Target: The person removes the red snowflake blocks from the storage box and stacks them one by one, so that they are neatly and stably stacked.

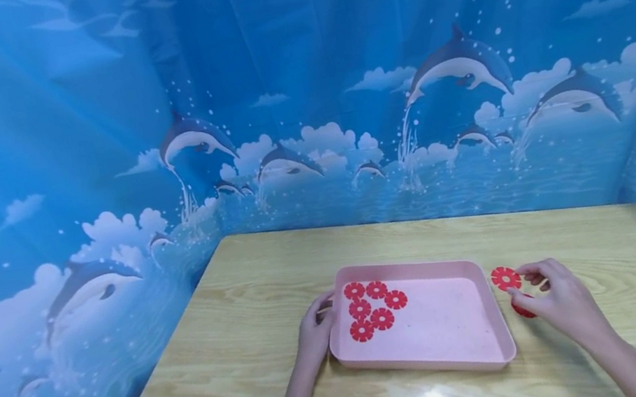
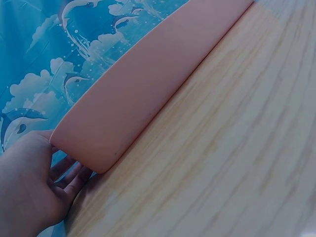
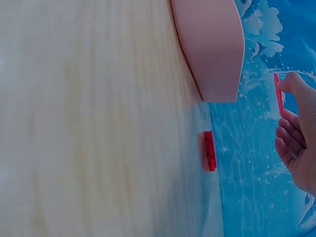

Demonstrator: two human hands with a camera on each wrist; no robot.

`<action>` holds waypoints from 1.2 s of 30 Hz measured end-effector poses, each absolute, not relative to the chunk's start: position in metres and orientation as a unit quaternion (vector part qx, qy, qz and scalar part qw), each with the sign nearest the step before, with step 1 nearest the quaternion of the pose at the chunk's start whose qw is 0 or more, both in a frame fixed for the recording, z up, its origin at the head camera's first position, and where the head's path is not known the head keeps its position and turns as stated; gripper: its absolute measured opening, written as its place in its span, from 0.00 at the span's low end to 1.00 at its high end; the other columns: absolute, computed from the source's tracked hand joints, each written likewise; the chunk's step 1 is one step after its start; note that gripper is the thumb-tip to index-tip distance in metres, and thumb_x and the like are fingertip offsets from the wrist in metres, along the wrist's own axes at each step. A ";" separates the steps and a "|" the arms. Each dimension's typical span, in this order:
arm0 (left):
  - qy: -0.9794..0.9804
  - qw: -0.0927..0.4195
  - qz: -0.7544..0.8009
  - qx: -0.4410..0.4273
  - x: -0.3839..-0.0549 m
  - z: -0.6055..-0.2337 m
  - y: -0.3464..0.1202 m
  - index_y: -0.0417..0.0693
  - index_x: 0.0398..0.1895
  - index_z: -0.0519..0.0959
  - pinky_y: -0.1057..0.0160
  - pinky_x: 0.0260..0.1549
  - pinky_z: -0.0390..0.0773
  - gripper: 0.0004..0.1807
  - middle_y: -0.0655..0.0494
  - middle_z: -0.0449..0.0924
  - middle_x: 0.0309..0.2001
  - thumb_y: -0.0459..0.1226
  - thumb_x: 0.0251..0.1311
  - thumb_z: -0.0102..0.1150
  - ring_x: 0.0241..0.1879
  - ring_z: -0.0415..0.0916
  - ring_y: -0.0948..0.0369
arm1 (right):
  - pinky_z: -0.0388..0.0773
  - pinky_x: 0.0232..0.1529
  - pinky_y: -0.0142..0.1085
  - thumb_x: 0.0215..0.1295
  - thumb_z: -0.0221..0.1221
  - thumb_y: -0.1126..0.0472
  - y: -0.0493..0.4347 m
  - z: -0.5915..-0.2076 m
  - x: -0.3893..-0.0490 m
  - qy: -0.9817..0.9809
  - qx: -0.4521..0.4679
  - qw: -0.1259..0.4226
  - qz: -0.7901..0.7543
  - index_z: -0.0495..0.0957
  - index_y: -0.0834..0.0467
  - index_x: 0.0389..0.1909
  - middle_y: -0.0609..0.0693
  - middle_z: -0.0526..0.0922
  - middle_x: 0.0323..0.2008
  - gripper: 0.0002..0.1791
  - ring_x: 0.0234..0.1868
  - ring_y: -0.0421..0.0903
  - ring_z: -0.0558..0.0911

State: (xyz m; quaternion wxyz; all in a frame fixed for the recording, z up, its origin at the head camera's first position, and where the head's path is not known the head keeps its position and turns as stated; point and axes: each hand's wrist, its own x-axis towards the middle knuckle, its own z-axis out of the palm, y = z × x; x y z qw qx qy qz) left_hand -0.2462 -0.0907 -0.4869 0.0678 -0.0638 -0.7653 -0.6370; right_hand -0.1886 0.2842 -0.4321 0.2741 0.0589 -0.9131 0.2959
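Observation:
A shallow pink tray (image 1: 454, 318) sits on the table, with several flat red notched discs with center holes (image 1: 382, 318) lying in its left part. My left hand (image 1: 316, 330) holds the tray's left wall; in the left wrist view, fingers (image 2: 74, 180) show beside the tray's corner, though part of the grasp is hidden. Right of the tray, my right hand (image 1: 556, 298) pinches one red notched disc (image 1: 506, 278) between thumb and fingers, held in the air. Beneath it, a small stack of red discs (image 3: 210, 151) rests on the table, partly covered by the hand in the head view.
The light wood-grain table (image 1: 266, 264) extends around the tray on all sides. Blue curtains (image 1: 298, 88) printed with dolphins and clouds hang behind the table and along its left and right sides.

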 end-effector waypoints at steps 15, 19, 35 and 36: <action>-0.753 0.056 -0.652 -0.067 -0.230 -0.459 -0.089 0.32 0.56 0.70 0.49 0.46 0.74 0.18 0.33 0.71 0.48 0.29 0.63 0.49 0.46 0.71 0.42 | 0.67 0.27 0.21 0.41 0.69 0.66 0.311 -0.455 -0.180 -0.910 0.038 0.281 0.303 0.78 0.67 0.36 0.52 0.75 0.29 0.18 0.29 0.34 0.69; -0.757 0.055 -0.648 -0.064 -0.233 -0.465 -0.089 0.33 0.56 0.70 0.52 0.45 0.75 0.19 0.35 0.72 0.48 0.31 0.63 0.50 0.46 0.72 0.44 | 0.68 0.27 0.22 0.42 0.70 0.65 0.317 -0.466 -0.180 -0.918 0.026 0.263 0.296 0.78 0.66 0.36 0.52 0.74 0.30 0.18 0.29 0.37 0.70; -0.765 0.057 -0.640 -0.052 -0.245 -0.484 -0.091 0.39 0.56 0.72 0.55 0.45 0.75 0.19 0.40 0.73 0.48 0.34 0.63 0.52 0.46 0.73 0.47 | 0.68 0.25 0.22 0.40 0.70 0.67 0.328 -0.493 -0.184 -0.917 0.043 0.261 0.299 0.77 0.67 0.34 0.51 0.74 0.28 0.18 0.26 0.35 0.70; -0.764 0.055 -0.641 -0.053 -0.246 -0.484 -0.091 0.38 0.56 0.71 0.54 0.45 0.75 0.19 0.39 0.73 0.48 0.34 0.63 0.52 0.46 0.72 0.46 | 0.68 0.25 0.21 0.39 0.70 0.67 0.329 -0.494 -0.184 -0.916 0.041 0.262 0.300 0.77 0.68 0.34 0.51 0.74 0.28 0.18 0.26 0.35 0.70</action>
